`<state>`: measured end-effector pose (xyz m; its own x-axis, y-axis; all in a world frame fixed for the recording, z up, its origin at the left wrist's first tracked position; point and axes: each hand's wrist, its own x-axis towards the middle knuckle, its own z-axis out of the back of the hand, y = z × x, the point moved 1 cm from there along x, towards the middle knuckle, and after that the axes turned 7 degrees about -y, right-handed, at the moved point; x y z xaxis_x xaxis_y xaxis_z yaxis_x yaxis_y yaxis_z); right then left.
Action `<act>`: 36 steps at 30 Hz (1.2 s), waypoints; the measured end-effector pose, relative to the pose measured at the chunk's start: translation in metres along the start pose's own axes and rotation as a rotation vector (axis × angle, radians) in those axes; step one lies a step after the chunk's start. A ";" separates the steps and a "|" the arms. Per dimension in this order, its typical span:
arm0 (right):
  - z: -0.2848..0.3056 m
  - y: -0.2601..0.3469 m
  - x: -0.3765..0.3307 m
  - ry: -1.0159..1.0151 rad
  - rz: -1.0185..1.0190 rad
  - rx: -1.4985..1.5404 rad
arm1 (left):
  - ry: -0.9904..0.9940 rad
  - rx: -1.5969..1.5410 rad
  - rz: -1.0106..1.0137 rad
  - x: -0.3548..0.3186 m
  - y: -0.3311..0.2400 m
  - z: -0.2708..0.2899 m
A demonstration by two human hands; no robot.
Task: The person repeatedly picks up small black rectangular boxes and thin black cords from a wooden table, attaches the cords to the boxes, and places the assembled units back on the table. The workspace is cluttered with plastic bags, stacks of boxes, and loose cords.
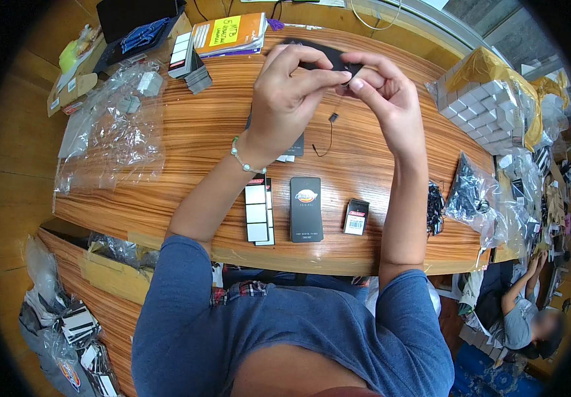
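Both hands are raised over the far middle of the table, close together around a black hang tag (328,55). My left hand (293,89) has its thumb and forefinger pinched at the tag's near edge. Against the tag's right end, my right hand (386,89) is closed, its thumb and fingertips meeting the left's. Anything small between the fingertips is hidden. Below them lies a black tag string (331,135) with a small plug. More black tags (296,147) show partly behind my left wrist. Nearer stand a stack of black hang tags (306,228), white-panelled cards (257,215) and small barcoded tags (356,217).
Loose black strings (435,208) and a plastic bag of them (469,188) lie at right. Wrapped small white boxes (484,99) stand behind. Clear plastic (116,132), a card stack (189,66) and notebooks (232,34) occupy the left and back. Another person (520,317) sits at far right.
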<state>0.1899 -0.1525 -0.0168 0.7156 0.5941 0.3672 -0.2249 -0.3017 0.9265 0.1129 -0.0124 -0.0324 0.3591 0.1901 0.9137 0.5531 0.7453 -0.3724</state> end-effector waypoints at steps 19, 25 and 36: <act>0.034 -0.025 0.016 -0.212 0.092 0.494 | 0.320 -0.087 0.496 -0.038 -0.006 0.002; 0.020 -0.002 0.004 -0.138 -0.011 0.285 | 0.623 0.252 0.493 -0.089 -0.020 0.087; 0.034 0.010 0.007 -0.128 0.061 -0.031 | 0.585 0.543 0.567 -0.137 -0.036 0.102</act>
<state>0.2149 -0.1765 -0.0078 0.7784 0.4746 0.4109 -0.2892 -0.3100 0.9057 -0.0327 -0.0005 -0.1274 0.8619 0.3733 0.3432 -0.1853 0.8618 -0.4721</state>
